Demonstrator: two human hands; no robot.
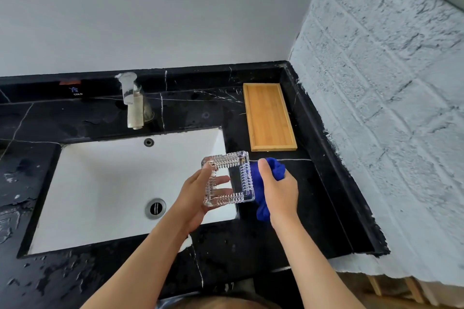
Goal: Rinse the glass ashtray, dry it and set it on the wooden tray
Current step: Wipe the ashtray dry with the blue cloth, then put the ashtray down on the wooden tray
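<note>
My left hand (198,193) holds the square clear glass ashtray (241,170) from below, over the right edge of the white sink (100,183). The ashtray has ribbed edges, and my fingers show through its base. My right hand (278,188) grips a bunched blue cloth (275,167) pressed against the ashtray's right side. The wooden tray (270,115) lies bare on the black counter, beyond my hands and slightly to the right.
A metal faucet (134,103) stands behind the sink, with no water running. The black marble counter (321,208) is wet in places and ends at a white brick-textured wall (389,108) on the right. The drain (155,208) sits left of my left wrist.
</note>
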